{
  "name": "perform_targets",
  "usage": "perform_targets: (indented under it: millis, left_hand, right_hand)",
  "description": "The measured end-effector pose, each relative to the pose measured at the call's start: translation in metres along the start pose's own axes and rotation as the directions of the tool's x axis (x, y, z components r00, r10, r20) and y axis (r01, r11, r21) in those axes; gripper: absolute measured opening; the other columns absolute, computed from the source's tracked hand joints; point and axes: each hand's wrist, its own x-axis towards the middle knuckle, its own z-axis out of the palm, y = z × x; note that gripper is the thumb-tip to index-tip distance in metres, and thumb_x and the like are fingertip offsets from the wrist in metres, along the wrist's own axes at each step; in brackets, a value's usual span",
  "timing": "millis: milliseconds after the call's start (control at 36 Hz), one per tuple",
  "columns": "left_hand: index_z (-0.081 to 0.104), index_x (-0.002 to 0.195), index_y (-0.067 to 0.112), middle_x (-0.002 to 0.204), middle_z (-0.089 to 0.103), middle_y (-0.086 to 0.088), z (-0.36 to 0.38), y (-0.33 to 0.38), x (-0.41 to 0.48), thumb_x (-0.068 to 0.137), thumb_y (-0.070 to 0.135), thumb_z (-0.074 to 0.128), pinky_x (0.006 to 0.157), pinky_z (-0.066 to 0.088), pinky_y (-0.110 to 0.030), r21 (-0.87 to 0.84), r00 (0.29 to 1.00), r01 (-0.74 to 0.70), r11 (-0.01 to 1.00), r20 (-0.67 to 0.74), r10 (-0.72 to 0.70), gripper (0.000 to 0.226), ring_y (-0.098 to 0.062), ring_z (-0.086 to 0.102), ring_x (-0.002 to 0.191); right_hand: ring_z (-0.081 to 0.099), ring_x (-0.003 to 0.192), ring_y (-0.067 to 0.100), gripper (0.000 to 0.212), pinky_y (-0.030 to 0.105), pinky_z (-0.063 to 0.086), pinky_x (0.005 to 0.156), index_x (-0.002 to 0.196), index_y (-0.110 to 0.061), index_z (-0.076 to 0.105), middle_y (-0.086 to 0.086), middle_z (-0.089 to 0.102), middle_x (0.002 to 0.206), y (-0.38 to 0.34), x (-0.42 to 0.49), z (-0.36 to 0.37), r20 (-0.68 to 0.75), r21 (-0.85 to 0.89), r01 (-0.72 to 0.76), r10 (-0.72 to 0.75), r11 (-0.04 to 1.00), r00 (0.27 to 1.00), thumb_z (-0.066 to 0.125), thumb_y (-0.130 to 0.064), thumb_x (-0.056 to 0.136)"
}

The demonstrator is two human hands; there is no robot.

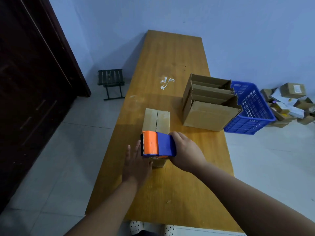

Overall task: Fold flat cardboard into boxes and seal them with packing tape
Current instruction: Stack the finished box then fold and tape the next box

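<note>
Yellow wooden table (170, 57) is carrying a small cardboard box (156, 120) near its middle, with the seam facing up. The right hand (185, 150) is gripping the tape dispenser (157, 144) with curled fingers, over the near end of the box. The left hand (136, 160), fingers straight, is pressing on the box's left side. I am thinking the tape may be wandering off the seam if the box is sliding, since only a flat palm is steadying it

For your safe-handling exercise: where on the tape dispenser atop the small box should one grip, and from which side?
Grip the tape dispenser by its blue body, coming from the right as the right hand does: the toothed blade sits at the orange left end.
</note>
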Motion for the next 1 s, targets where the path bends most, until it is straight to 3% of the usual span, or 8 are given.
perform_targets:
  millis: [111, 222, 278, 361, 528, 583, 667, 1000]
  left_hand:
    - [0.044, 0.134, 0.024, 0.137, 0.051, -0.007, 0.002, 0.000, 0.000, 0.099, 0.041, 0.032, 0.113, -0.009, -0.051, 0.007, 1.000, 0.007, 1.000, -0.022, -0.007, 0.040, -0.025, 0.039, 0.134]
    - [0.009, 0.152, 0.022, 0.160, 0.006, -0.006, 0.006, 0.001, 0.007, 0.097, 0.052, 0.028, 0.108, -0.016, -0.050, -0.021, 0.999, 0.045, 0.999, -0.024, -0.046, 0.066, -0.024, -0.003, 0.147]
    - [0.003, 0.153, 0.021, 0.160, 0.000, -0.005, 0.010, 0.001, 0.009, 0.094, 0.057, 0.027, 0.109, -0.014, -0.049, -0.033, 0.998, 0.060, 0.998, 0.001, -0.060, 0.073, -0.022, -0.007, 0.147]
    - [0.008, 0.153, 0.021, 0.160, 0.002, -0.005, 0.011, 0.001, 0.010, 0.094, 0.059, 0.029, 0.114, -0.002, -0.051, -0.022, 0.998, 0.060, 0.998, -0.003, -0.060, 0.073, -0.022, -0.001, 0.147]
    - [0.048, 0.136, 0.005, 0.142, 0.047, -0.014, -0.001, 0.003, 0.006, 0.065, 0.056, 0.076, 0.101, 0.036, -0.056, -0.150, 0.986, 0.012, 0.989, -0.164, -0.037, 0.092, -0.028, 0.047, 0.129]
    - [0.033, 0.144, 0.005, 0.150, 0.034, -0.014, -0.004, 0.003, 0.006, 0.074, 0.059, 0.066, 0.108, 0.024, -0.057, -0.162, 0.990, 0.021, 0.987, -0.132, -0.043, 0.094, -0.028, 0.036, 0.138]
    - [-0.015, 0.147, 0.014, 0.158, -0.013, -0.005, 0.003, 0.001, 0.008, 0.091, 0.065, 0.028, 0.109, -0.014, -0.047, -0.113, 0.999, 0.036, 0.993, -0.016, -0.038, 0.087, -0.020, -0.009, 0.146]
    - [-0.030, 0.136, 0.018, 0.148, -0.028, -0.001, 0.010, 0.000, 0.008, 0.094, 0.061, 0.026, 0.113, -0.011, -0.049, -0.120, 0.999, 0.032, 0.992, -0.035, -0.037, 0.082, -0.019, -0.014, 0.145]
  right_hand:
    - [0.051, 0.091, 0.004, 0.052, 0.014, 0.043, 0.069, 0.123, -0.024, 0.041, -0.009, 0.054, 0.109, 0.005, -0.002, -0.002, 0.022, -0.013, -0.020, 0.021, 1.000, 1.000, 0.072, -0.035, 0.082]
    - [0.049, 0.085, 0.002, 0.049, 0.010, 0.037, 0.063, 0.118, -0.025, 0.042, -0.014, 0.047, 0.100, 0.017, -0.006, -0.005, 0.012, -0.011, -0.067, 0.067, 0.998, 0.998, 0.074, -0.033, 0.081]
    - [0.050, 0.085, 0.004, 0.049, 0.011, 0.038, 0.063, 0.118, -0.025, 0.042, -0.014, 0.047, 0.100, 0.020, -0.008, -0.005, 0.016, -0.025, -0.063, 0.063, 0.998, 0.998, 0.073, -0.035, 0.081]
    - [0.048, 0.085, 0.004, 0.051, 0.013, 0.039, 0.062, 0.118, -0.026, 0.042, -0.012, 0.050, 0.104, 0.025, -0.008, -0.006, 0.015, -0.086, -0.043, 0.044, 0.995, 0.999, 0.073, -0.037, 0.079]
    - [0.050, 0.082, 0.003, 0.052, 0.011, 0.037, 0.060, 0.114, -0.031, 0.039, -0.018, 0.044, 0.097, 0.049, -0.018, -0.013, 0.056, -0.119, -0.106, 0.113, 0.987, 0.992, 0.075, -0.042, 0.077]
    - [0.050, 0.081, 0.001, 0.052, 0.011, 0.036, 0.060, 0.111, -0.034, 0.037, -0.020, 0.042, 0.095, 0.053, -0.021, -0.011, 0.071, -0.087, -0.123, 0.129, 0.989, 0.989, 0.075, -0.040, 0.077]
    - [0.052, 0.082, 0.000, 0.047, 0.013, 0.039, 0.062, 0.106, -0.035, 0.038, -0.018, 0.048, 0.093, 0.059, -0.024, -0.010, 0.093, 0.007, -0.180, 0.178, 0.984, 0.980, 0.076, -0.036, 0.077]
    - [0.053, 0.090, -0.004, 0.046, 0.010, 0.038, 0.067, 0.110, -0.034, 0.043, -0.019, 0.052, 0.096, 0.070, -0.035, 0.001, 0.076, 0.157, -0.188, 0.178, 0.970, 0.981, 0.076, -0.031, 0.079]
